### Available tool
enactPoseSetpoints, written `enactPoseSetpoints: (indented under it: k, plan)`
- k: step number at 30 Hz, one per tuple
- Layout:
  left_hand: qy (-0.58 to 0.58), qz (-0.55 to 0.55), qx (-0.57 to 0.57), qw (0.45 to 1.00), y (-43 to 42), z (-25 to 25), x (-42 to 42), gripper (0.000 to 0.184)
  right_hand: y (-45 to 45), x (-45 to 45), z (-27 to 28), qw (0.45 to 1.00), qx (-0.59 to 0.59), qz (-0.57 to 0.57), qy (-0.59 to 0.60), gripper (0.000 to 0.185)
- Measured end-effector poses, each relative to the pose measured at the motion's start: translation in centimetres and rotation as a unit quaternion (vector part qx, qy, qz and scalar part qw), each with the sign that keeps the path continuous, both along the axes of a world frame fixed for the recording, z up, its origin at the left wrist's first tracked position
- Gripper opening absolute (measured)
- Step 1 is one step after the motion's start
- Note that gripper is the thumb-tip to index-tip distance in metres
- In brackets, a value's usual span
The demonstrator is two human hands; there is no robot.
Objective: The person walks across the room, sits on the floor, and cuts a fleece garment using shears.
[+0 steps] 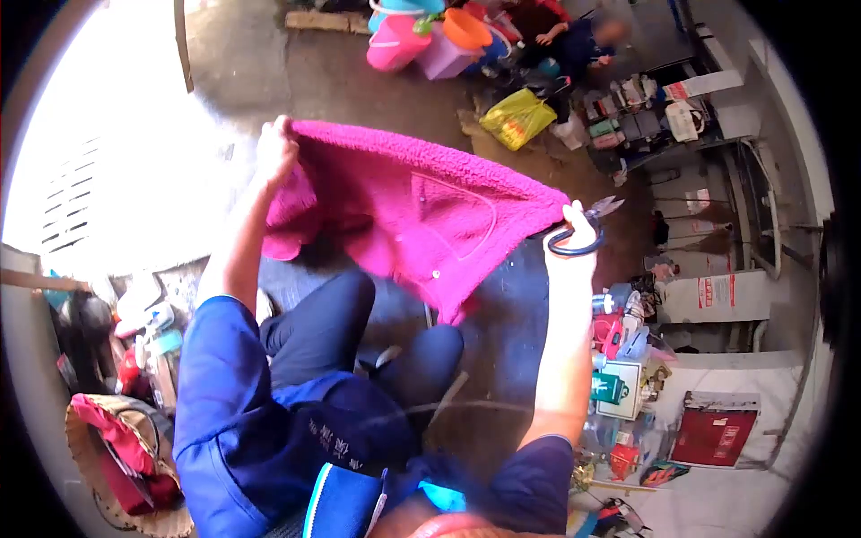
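The pink fuzzy cloth (pixel 448 193) is held up in the air, pulled wide between two hands, with its middle hanging down. The left hand (pixel 280 154) pinches its top left corner, fingers closed on the edge. The right hand (pixel 574 220) grips the other top corner with bent fingers. That same hand also has the scissors (pixel 605 206), with dark loop handles by the palm and the blades poking out past the cloth.

Near the bottom of the cloth are the person's knees (pixel 345 300), in dark pants. The cloth hides part of the floor.

Beyond the cloth, at the top, there is a bunch of buckets (pixel 395 43), pink, orange and blue. To the right of them is a shiny yellow bag (pixel 518 118) on the floor. Past that bag, another person (pixel 583 43) is by a pile of dark stuff.

Well to the right of the cloth, and lower, is a red box (pixel 715 436). Well to its left, and lower, sits a woven basket (pixel 85 462) with red cloth (pixel 121 435) in it, below a messy heap (pixel 148 336) of small things.
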State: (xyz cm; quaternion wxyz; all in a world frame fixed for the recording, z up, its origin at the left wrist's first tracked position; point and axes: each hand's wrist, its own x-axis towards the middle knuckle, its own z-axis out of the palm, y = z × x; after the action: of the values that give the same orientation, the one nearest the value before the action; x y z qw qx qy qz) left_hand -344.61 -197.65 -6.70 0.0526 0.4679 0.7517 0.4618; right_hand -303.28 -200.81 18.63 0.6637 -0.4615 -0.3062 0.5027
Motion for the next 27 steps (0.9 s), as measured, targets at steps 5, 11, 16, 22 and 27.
enactPoseSetpoints:
  k: [5, 11, 16, 22, 27]
  plan:
    - [0.056, 0.08, 0.141, 0.985, 4.9, 11.1, -6.9, 0.029, -3.3, -2.0, 2.3, 0.998, -0.006, 0.03, 0.057, 0.019]
    - [0.155, 0.067, 0.223, 0.96, 4.7, 22.0, -9.7, 0.026, -13.3, -3.5, -1.1, 0.937, -0.141, 0.255, 0.193, 0.023]
    - [0.157, 0.01, 0.301, 0.941, 5.5, 29.3, -4.1, 0.006, -19.9, -4.9, -4.3, 0.876, -0.214, 0.323, 0.288, 0.024]
    - [0.265, -0.058, 0.144, 0.952, 7.7, 25.0, 3.1, 0.021, -24.1, -1.6, -7.8, 0.874, -0.225, 0.281, 0.327, 0.024]
    - [0.162, -0.159, 0.068, 0.972, 6.9, 10.2, 11.3, 0.026, -29.6, 2.3, -14.7, 0.865, -0.285, 0.181, 0.372, 0.028]
